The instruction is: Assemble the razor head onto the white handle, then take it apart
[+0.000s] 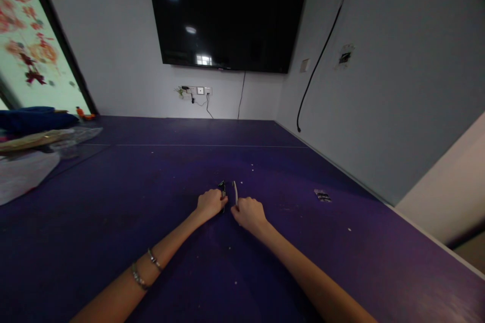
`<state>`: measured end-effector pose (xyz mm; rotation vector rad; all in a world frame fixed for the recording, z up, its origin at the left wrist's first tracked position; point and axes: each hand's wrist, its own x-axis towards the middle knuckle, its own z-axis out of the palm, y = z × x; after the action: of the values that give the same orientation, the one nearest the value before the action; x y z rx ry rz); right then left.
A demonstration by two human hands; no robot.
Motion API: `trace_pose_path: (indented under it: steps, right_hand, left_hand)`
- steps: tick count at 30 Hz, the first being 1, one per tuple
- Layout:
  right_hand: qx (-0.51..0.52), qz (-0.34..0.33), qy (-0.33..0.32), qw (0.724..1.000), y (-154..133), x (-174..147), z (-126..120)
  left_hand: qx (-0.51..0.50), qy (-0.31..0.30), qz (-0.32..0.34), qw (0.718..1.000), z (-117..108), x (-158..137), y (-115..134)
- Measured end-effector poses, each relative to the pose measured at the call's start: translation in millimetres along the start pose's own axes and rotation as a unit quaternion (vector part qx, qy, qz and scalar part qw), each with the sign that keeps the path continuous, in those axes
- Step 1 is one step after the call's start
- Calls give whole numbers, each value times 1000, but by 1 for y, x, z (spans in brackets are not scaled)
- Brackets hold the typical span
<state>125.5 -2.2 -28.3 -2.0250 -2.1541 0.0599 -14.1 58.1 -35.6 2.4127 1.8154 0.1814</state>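
Pinching now, our left hand holds a dark piece, our right hand a pale strip (both jutting past the fingers)!

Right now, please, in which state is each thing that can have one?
Left hand: closed on small dark object
Right hand: closed on thin pale piece
Television: screen dark
Black cable: hanging, lower end loose
Wall sockets: plugs inserted
Small packet: lying flat, sealed or open unclear

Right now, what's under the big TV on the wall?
Below the TV, the wall has sockets with plugs, and a thin dark cable hangs nearby. The purple surface hides the cable's lower end, so I can't see where it goes.
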Motion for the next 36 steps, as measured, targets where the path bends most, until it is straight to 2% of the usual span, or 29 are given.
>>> trace_pose_path:
  steps: [5,15,20,24,30,33,36]
  right_hand:
    - [5,-19,-4,1000,-4,3,3]
    - [4,-14,-18,1000,-6,4,4]
    - [5,-11,10,1000,13,1,-1]
    - [42,6,61,997,65,0,-15]
    - [78,22,152,985,196,-5,-37]
    - [82,32,148,985,257,-12,-42]
    - [87,57,119,987,302,-20,-41]
  left_hand:
    - [-6,-9,1,1000,0,0,0]
    - [-16,-6,1,1000,3,1,-1]
    - [-32,-2,3,999,2,5,-4]
    - [-45,19,-12,999,-2,11,-14]
    - [-80,94,-28,992,-6,28,-40]
    - [-108,124,-32,986,-2,36,-53]
    - [-131,139,-29,981,4,41,-62]
